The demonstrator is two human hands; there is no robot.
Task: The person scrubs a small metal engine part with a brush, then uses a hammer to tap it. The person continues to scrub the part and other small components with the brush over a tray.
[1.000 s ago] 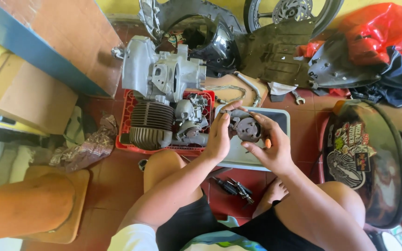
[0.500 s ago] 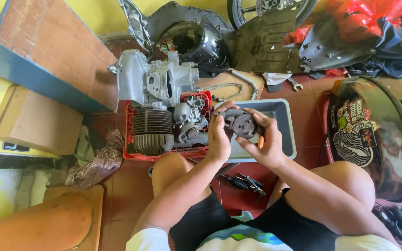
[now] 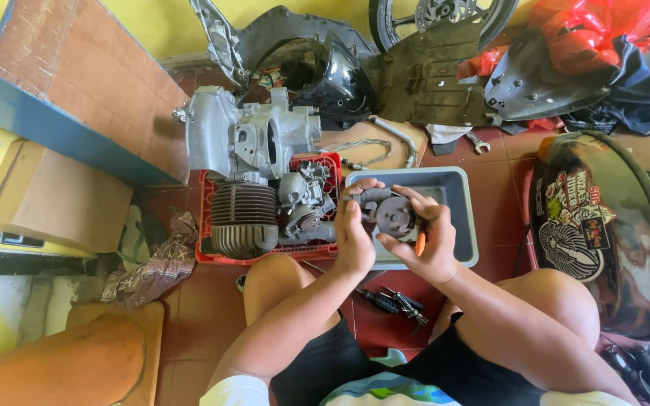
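I hold a small grey metal engine part [image 3: 390,213], round-faced and greasy, over a grey plastic tray [image 3: 460,203]. My left hand [image 3: 353,234] grips its left side, thumb up near the top. My right hand [image 3: 429,242] cups it from the right and below, and an orange-handled tool [image 3: 420,242] is pinched against that palm. Just left of my hands a red crate [image 3: 205,225] carries a finned cylinder [image 3: 244,219] and a carburettor-like assembly [image 3: 306,204].
A grey engine casing [image 3: 246,139] rests on the crate's far side. Black body panels [image 3: 430,83], a wheel [image 3: 445,15], a red bag [image 3: 596,30] and a stickered panel [image 3: 603,233] ring the floor. Small tools [image 3: 396,302] lie between my knees. A wooden board [image 3: 77,90] leans at left.
The view has shifted slightly. Both hands keep the metal part over the tray, turning it a little; my grip stays the same.
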